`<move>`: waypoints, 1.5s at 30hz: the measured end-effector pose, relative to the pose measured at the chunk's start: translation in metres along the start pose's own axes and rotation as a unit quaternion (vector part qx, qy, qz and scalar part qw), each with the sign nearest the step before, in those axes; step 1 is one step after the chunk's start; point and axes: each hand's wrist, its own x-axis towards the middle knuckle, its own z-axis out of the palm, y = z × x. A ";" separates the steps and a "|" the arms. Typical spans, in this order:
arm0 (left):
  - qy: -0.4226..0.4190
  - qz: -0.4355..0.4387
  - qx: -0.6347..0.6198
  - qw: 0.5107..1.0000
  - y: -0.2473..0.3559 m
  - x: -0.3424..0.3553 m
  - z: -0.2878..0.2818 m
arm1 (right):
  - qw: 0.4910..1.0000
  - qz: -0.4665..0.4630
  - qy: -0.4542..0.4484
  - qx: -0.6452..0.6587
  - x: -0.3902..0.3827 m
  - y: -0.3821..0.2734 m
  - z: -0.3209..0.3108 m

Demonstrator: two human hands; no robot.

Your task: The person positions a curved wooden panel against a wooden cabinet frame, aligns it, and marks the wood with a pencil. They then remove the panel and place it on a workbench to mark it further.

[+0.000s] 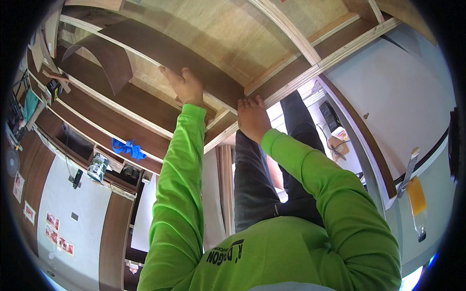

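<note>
A wooden cabinet frame with pale plywood edges and brown-faced boards fills the upper view. My left hand straddles the edge of a plywood divider, thumb on one side and fingers on the other. Along that divider runs a long brown sheet. Beyond the hand, a thin brown strip bends in a loose arch across the compartments. My right hand lies flat over the frame's near rail, fingertips at the corner where the brown sheet ends.
A blue crumpled cloth and an open tin can are at the left. A brush with a yellow part lies on the grey surface at right, beside a white panel. Below the frame sits a dark box.
</note>
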 end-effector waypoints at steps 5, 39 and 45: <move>-0.034 -0.065 -0.158 0.985 0.038 -0.014 -0.024 | 0.999 -0.014 0.040 0.024 -0.020 -0.007 -0.025; 0.031 -0.087 -0.100 0.991 0.038 -0.053 -0.023 | 0.994 -0.016 0.058 0.091 -0.042 -0.009 -0.029; 0.030 -0.086 -0.116 0.989 0.053 -0.050 -0.026 | 0.994 -0.012 0.078 0.070 -0.043 -0.007 -0.027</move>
